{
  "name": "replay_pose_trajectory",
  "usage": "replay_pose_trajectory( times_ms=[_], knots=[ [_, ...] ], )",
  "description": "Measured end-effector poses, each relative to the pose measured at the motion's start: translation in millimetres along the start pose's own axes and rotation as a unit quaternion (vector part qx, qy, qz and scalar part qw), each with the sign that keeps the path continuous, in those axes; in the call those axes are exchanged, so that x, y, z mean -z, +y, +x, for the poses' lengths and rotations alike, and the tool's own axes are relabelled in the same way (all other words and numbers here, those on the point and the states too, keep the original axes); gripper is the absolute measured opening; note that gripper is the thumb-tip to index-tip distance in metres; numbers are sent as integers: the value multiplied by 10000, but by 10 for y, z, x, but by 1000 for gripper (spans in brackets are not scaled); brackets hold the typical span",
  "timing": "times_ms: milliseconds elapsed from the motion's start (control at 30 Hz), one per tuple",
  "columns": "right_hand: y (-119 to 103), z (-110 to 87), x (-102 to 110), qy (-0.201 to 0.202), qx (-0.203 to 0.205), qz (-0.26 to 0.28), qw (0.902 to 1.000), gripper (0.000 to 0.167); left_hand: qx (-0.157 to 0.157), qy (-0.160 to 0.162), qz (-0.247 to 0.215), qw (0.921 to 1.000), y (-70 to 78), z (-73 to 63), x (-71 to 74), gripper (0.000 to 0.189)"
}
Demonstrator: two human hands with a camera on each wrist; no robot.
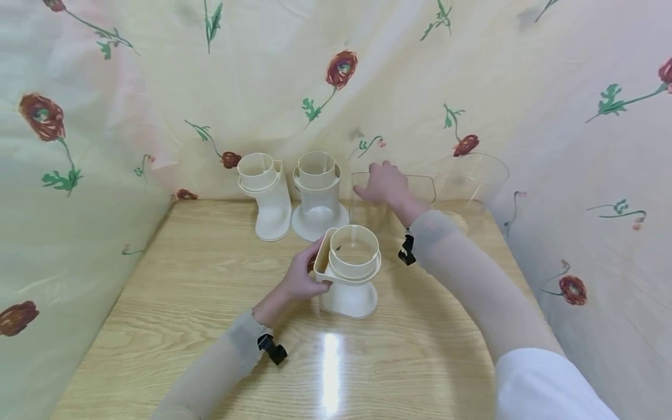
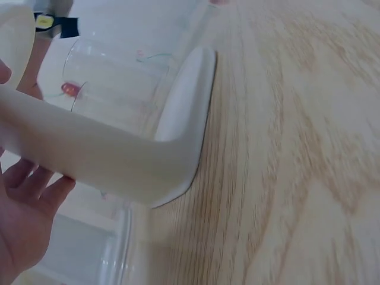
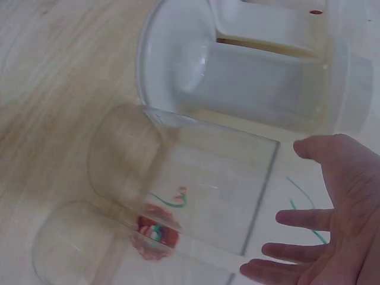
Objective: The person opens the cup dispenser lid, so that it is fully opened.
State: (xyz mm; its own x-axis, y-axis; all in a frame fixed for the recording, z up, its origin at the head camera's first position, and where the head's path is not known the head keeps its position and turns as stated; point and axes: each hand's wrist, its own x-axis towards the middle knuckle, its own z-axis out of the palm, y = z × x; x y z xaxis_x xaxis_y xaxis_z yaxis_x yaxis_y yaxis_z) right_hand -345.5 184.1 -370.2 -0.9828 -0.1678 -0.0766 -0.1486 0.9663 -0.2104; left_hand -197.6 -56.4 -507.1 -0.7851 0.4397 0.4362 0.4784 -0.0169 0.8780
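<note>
A white plastic stand (image 1: 347, 298) with a round ring top stands on the table, and my left hand (image 1: 303, 276) grips its upper part from the left. In the left wrist view the curled fingertips (image 2: 58, 189) lie against the column of this stand. Farther back, my right hand (image 1: 386, 185) is over the top of a clear plastic stand (image 1: 422, 188). The right wrist view has the right hand (image 3: 344, 205) with fingers apart, just off the straight top edge of this clear stand (image 3: 208, 163) and holding nothing.
Two more white stands, one at the back left (image 1: 274, 213) and one beside it (image 1: 319, 205), stand near the flowered cloth backdrop (image 1: 273, 87). Another clear piece (image 1: 475, 189) with a rounded outline is at the back right. Cloth also borders both table sides.
</note>
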Motion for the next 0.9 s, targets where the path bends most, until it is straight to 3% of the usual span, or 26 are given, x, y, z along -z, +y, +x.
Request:
replay_pose_trajectory(
  times_ms=[167, 267, 400, 567, 700, 900],
  knots=[
    [36, 1, -155, -32, -115, 7, 9999, 86, 99, -117, -575, 9982, 18, -58, 74, 92],
    [58, 19, -209, 31, -121, -13, 9999, 85, 174, 27, -582, 9981, 47, -92, 106, 82],
    [57, 50, -232, 67, -101, -18, 9999, 84, 419, 627, -313, 9967, 117, -138, 140, 61],
    [47, 46, -211, 57, -82, -44, 9999, 83, 800, 1343, -228, 9874, 129, -163, 182, 37],
    [33, 23, -185, 46, -72, 14, 10000, 75, 1058, 1755, -324, 9782, 118, -164, 213, 32],
    [8, 27, -175, 12, -5, 78, 10000, 67, 1077, 2087, -127, 9720, 116, -172, 280, 27]
  ],
)
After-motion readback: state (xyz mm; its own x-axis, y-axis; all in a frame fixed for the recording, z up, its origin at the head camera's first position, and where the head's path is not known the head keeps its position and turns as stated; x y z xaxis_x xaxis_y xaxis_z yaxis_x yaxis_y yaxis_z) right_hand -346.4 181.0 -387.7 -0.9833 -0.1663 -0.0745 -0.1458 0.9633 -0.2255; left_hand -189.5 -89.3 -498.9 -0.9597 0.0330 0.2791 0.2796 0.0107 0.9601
